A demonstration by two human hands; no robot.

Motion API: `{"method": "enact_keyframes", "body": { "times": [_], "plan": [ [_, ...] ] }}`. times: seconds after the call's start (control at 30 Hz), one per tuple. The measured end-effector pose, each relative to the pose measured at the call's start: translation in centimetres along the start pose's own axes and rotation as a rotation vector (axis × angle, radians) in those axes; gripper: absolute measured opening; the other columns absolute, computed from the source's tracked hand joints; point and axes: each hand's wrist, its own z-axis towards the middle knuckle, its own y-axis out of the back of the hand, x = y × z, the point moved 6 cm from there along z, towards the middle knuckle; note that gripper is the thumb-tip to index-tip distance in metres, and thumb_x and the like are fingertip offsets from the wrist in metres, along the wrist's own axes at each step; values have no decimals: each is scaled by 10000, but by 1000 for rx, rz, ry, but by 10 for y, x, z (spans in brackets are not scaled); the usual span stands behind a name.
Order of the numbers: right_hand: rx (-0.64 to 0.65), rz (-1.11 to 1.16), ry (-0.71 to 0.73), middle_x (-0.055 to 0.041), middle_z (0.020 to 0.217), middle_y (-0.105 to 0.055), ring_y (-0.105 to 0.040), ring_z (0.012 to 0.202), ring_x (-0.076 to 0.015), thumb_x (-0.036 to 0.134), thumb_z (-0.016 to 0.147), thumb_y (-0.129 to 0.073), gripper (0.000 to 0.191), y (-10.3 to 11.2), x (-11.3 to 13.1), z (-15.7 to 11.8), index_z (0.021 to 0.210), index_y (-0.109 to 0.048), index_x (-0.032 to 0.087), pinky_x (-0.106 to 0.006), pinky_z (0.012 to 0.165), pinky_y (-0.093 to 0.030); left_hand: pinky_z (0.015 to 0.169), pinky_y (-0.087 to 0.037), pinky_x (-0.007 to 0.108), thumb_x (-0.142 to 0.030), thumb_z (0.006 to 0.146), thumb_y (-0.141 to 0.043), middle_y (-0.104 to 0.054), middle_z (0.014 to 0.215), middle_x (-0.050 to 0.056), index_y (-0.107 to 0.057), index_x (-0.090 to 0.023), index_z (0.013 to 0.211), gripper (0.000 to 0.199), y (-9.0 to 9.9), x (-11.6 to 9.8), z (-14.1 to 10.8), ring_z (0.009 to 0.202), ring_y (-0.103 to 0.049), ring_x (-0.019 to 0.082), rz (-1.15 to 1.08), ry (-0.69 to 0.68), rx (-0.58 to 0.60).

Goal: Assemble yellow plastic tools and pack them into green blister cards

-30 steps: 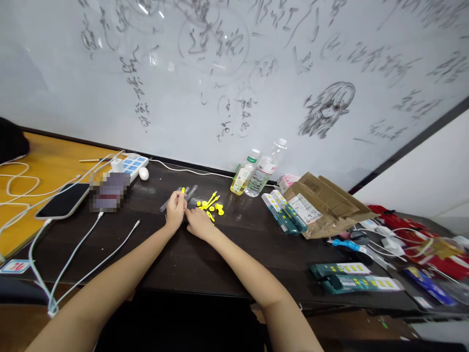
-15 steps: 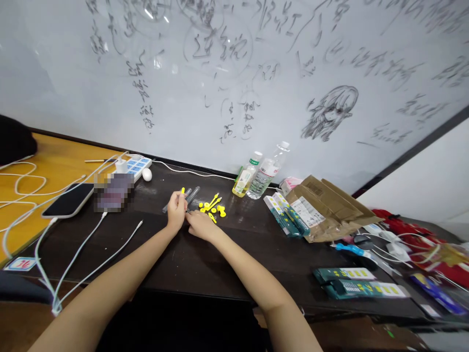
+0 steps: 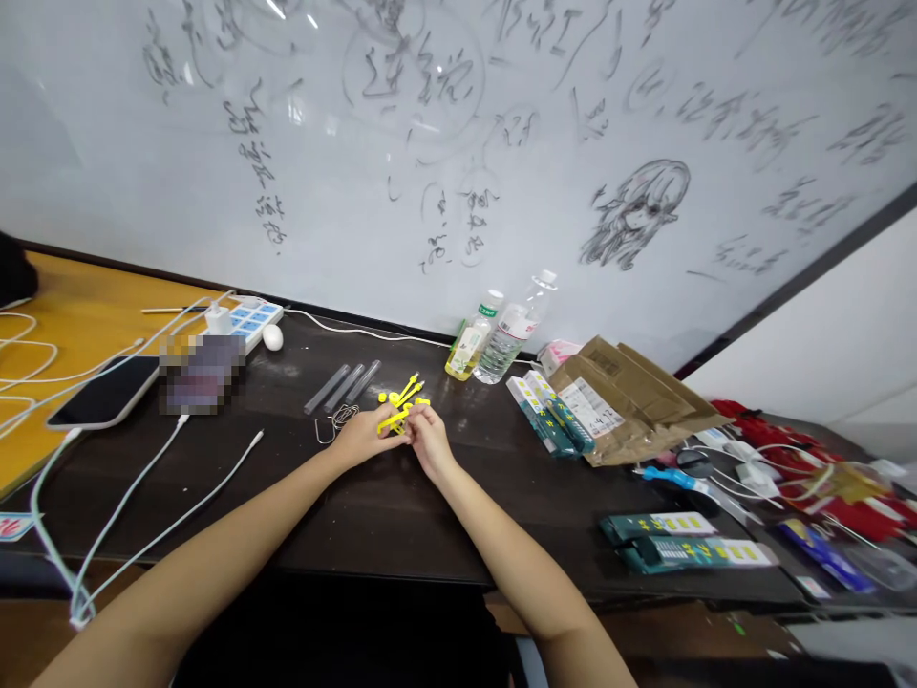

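Observation:
My left hand [image 3: 362,438] is closed on a slim yellow plastic piece [image 3: 391,419], which sticks out from between thumb and fingers. Right beside it, the fingers of my right hand [image 3: 431,444] are pinched together near the fingertips of the left; what lies in them is too small to make out. Behind both hands is a small pile of yellow plastic parts [image 3: 410,387], some with long stems, partly hidden by my fingers. Several clear tubes [image 3: 345,386] lie to the left of the pile. A bundle of thin bent wire [image 3: 345,417] rests by my left hand.
At the back stand a bottle of yellow liquid [image 3: 469,344] and a water bottle [image 3: 510,334]. Rightward are a brown paper bag [image 3: 630,401] and green packages [image 3: 694,551]. Leftward lie a phone [image 3: 104,392], white cables [image 3: 143,487] and a power strip [image 3: 250,320]. A whiteboard rises behind.
Both hands have moved right, off the clear tubes and wire, to just in front of the yellow parts. The yellow piece in my left hand has tipped from upright to nearly level.

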Motion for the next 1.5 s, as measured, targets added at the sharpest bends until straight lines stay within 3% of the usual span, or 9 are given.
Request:
{"method": "enact_keyframes", "body": {
  "times": [0.17,0.3,0.53,0.73,1.0,1.2,1.37,1.5],
  "plan": [
    [33,42,-26,59,611,-571,-447,415,-44,200,624,-614,113,-9,-1,-4,704,-536,187,-177,407,-350,661,-415,232,-444,839,-531,-675,871,23,-616,-201,998,303,4,-1,0,734,-624,164,57,-39,-21],
    [47,37,-22,64,606,-568,-471,419,-47,201,632,-606,100,-9,-3,-4,692,-527,189,-183,428,-401,718,-432,241,-429,863,-504,-675,922,37,-616,-202,1022,299,5,-7,0,803,-628,173,15,-76,-1],
    [116,-98,-27,70,492,-492,-409,363,-60,324,738,-560,167,-10,-10,-1,664,-482,197,-182,347,-348,614,-390,221,-398,845,-514,-609,692,-7,-562,-167,724,265,11,-5,3,625,-543,122,-47,-22,-80],
    [148,-106,-46,64,488,-495,-412,347,-61,407,783,-537,266,-14,-13,-4,643,-443,201,-183,336,-334,633,-404,227,-382,816,-541,-599,677,-18,-556,-166,704,243,12,-1,5,640,-537,118,-187,48,-88],
    [80,-180,105,54,568,-526,-433,384,-72,460,806,-541,283,-11,1,-6,705,-460,208,-208,387,-372,503,-365,204,-441,762,-594,-494,563,-56,-503,-170,718,289,5,17,8,508,-456,80,-440,197,-141],
    [167,-600,370,10,698,-508,-461,607,-118,347,841,-530,187,-23,19,-21,712,-539,212,-236,579,-395,401,-269,196,-550,784,-531,-387,485,-80,-412,-185,669,401,-2,29,10,395,-322,51,-556,252,-82],
    [257,-755,429,-6,745,-490,-456,704,-148,295,838,-528,161,-35,17,-30,698,-533,215,-255,641,-383,526,-355,213,-478,838,-489,-457,596,-42,-446,-169,660,359,4,14,8,549,-425,85,-373,104,-71],
    [157,-645,347,13,689,-491,-463,648,-131,355,866,-493,212,-22,15,-22,706,-504,216,-234,600,-388,590,-361,231,-434,873,-433,-486,637,-30,-477,-167,684,330,6,5,6,602,-449,108,-181,33,-55]
  ]
}}
